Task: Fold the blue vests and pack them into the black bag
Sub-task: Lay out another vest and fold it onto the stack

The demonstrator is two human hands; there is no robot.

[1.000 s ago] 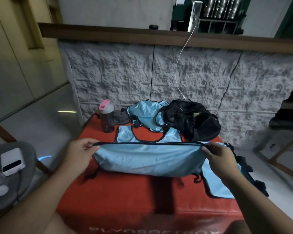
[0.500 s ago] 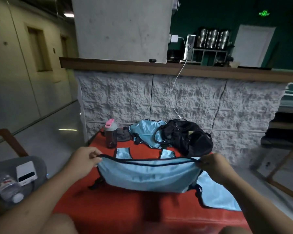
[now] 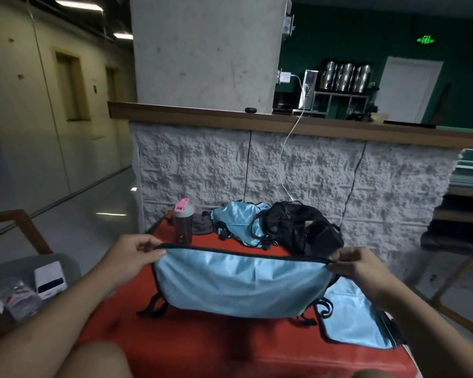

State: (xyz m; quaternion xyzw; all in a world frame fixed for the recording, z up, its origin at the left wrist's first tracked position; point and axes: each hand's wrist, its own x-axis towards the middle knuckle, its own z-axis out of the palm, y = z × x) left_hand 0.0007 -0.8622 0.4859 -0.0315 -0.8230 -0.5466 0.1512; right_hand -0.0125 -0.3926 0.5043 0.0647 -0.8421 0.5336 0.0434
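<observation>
1. Blue vest (image 3: 238,285) — light blue with black trim, held up over the near middle of the red box (image 3: 202,345); its black-edged top stretched taut from left to right, the cloth sagging below, black straps trailing onto the box top.
2. Left hand (image 3: 133,257) — fingers and thumb pinching the vest's left top corner.
3. Right hand (image 3: 358,266) — fingers curled, pinching the right top corner.
4. Second blue vest (image 3: 355,323) — lying flat at the near right edge of the box, partly under the held one.
5. Crumpled blue vest (image 3: 238,222) — far side of the box, touching the black bag.
6. Black bag (image 3: 303,227) — far right of the box top, slumped against the textured white counter front (image 3: 197,170).
7. Shaker bottle (image 3: 183,223) — pink lid, upright, far left; a grey cloth (image 3: 202,227) just beside it.
8. Grey chair seat (image 3: 25,266), far left — bearing a white power bank (image 3: 49,279) and a plastic bottle (image 3: 17,296).
</observation>
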